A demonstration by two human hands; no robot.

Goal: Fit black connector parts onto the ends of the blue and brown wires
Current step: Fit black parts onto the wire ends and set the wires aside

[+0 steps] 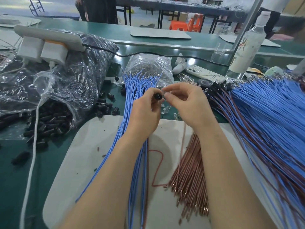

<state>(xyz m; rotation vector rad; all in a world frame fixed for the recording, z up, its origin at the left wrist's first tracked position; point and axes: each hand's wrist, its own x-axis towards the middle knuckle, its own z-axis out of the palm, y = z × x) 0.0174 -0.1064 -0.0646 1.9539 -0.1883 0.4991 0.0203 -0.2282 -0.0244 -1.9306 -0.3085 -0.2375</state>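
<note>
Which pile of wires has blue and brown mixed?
The big pile on the far right. The middle bundle is mostly blue; the brown bundle beside it has no blue.

Head view, steeply down, near workbench (69,151)

Factory assembly hall: long green workbenches (165,28), bulk wire bundles (272,103).

A: Any writing here you can read?
B: None. The bottle (245,47) label has coloured marks, too blurred to read.
A: And the phone case (204,74)?
B: Small dark marks, too tiny to tell.
</note>
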